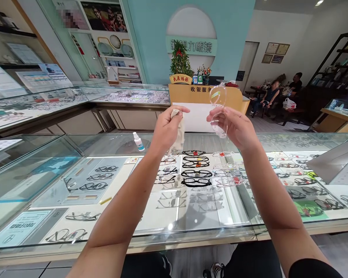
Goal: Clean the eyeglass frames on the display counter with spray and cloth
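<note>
— While the right hand (234, 125) lifts the glasses (219, 112) at centre frame, how do its fingers sit?
— Pinched on the clear frame. The left hand (168, 127), just left of it, has its fingers pressed on a cloth (180, 135).
— Wiping now?
— I'd judge not: cloth and lenses are apart. The spray bottle (138, 141) stands on the table (98, 144).

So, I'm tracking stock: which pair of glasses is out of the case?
The clear-framed pair, held up in the right hand; the other pairs lie under the counter glass.
</note>
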The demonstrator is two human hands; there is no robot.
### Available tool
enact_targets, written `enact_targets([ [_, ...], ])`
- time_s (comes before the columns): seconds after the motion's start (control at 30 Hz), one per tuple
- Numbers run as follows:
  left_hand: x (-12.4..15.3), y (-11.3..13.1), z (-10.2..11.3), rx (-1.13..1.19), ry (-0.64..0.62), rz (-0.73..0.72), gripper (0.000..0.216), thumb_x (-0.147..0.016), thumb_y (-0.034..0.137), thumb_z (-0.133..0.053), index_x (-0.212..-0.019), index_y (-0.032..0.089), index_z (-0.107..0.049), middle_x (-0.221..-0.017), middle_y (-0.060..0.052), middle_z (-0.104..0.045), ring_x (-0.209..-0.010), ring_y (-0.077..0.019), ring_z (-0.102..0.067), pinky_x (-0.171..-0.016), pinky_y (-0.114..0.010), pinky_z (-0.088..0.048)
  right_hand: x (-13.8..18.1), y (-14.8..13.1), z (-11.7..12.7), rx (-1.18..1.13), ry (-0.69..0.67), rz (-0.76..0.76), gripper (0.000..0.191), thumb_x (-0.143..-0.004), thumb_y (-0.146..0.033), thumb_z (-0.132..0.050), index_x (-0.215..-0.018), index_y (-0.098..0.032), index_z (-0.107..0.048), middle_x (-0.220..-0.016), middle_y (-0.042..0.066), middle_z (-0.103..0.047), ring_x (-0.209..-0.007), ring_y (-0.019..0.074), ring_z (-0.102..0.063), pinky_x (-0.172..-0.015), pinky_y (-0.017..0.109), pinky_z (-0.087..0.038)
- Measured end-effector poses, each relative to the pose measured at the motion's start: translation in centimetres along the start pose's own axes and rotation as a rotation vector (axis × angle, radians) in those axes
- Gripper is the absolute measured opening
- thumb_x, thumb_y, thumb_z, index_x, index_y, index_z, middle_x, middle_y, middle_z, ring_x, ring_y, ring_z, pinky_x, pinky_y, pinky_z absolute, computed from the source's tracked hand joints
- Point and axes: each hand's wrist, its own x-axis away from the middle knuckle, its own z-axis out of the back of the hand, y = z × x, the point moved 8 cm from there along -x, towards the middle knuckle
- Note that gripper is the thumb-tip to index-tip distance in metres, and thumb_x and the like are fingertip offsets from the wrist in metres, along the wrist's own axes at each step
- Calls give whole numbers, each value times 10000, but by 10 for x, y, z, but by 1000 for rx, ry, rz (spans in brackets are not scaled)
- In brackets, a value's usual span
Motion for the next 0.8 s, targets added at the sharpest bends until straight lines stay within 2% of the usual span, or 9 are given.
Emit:
enact_targets([
  [0.07, 2, 11, 3, -96, -2, -68, 356, -968, 501, -761, -741, 234, -697, -612, 15, -460, -572, -142, -396, -556, -301, -323, 3, 1, -7, 26, -105, -53, 417, -1018, -652, -687, -1007, -263, -839, -1024, 73, -820, -1007, 225, -759, -949, 396, -608],
  [0.13, 6, 23, 4, -191, -13, -179, 429, -954, 544, -787, -703, 225, -650, -671, -2, -541, -629, -151, -460, -618, -313, -395, 6, 2, -14, 55, -193, -93, 435, -1035, -640, -658, -959, -252, -841, -974, 70, -816, -934, 216, -735, -913, 387, -603],
  [0.2, 9, 35, 2, -301, -24, -313, 419, -861, 631, -877, -871, 238, -732, -833, -27, -661, -762, -182, -571, -757, -339, -493, 8, 1, -19, 77, -246, -101, 432, -1047, -609, -640, -909, -255, -846, -922, 58, -812, -887, 209, -715, -894, 378, -596],
  [0.23, 11, 40, 0, -350, -33, -374, 514, -789, 683, -921, -1020, 250, -767, -932, -42, -701, -851, -210, -623, -843, -363, -526, 8, -1, -20, 89, -261, -99, 427, -1054, -586, -630, -889, -258, -849, -895, 52, -809, -870, 206, -711, -890, 375, -593],
  [0.3, 13, 44, -6, -425, -64, -467, 840, -664, 777, -961, -1300, 273, -747, -1099, -78, -732, -1037, -280, -682, -987, -421, -551, 10, -4, -21, 115, -290, -97, 414, -1061, -540, -618, -864, -264, -856, -847, 44, -804, -838, 204, -713, -888, 376, -594],
  [0.37, 14, 45, -11, -475, -82, -527, 970, -637, 846, -931, -1399, 284, -720, -1217, -107, -730, -1176, -328, -686, -1067, -463, -550, 12, -6, -22, 138, -320, -106, 407, -1055, -526, -621, -841, -271, -856, -829, 42, -807, -823, 211, -723, -897, 391, -604],
  [0.5, 15, 45, -15, -519, -84, -544, 868, -708, 875, -867, -1345, 294, -761, -1327, -109, -729, -1282, -342, -680, -1122, -491, -549, 14, -8, -22, 166, -366, -129, 405, -1032, -560, -650, -807, -288, -849, -841, 38, -818, -824, 221, -728, -919, 412, -619],
  [0.63, 17, 46, -16, -470, -104, -532, 782, -729, 804, -906, -1300, 284, -787, -1306, -112, -762, -1269, -329, -694, -1053, -446, -586, 14, -11, -23, 205, -371, -111, 400, -1054, -465, -607, -804, -289, -865, -844, 36, -826, -829, 210, -720, -912, 402, -595],
  [0.8, 21, 49, -18, -437, -94, -551, 697, -776, 734, -918, -1289, 281, -782, -1314, -115, -757, -1283, -314, -682, -973, -401, -613, 13, -22, -18, 333, -215, -44, 368, -1005, -290, -594, -765, -269, -873, -829, 26, -816, -824, 196, -714, -870, 382, -581],
])
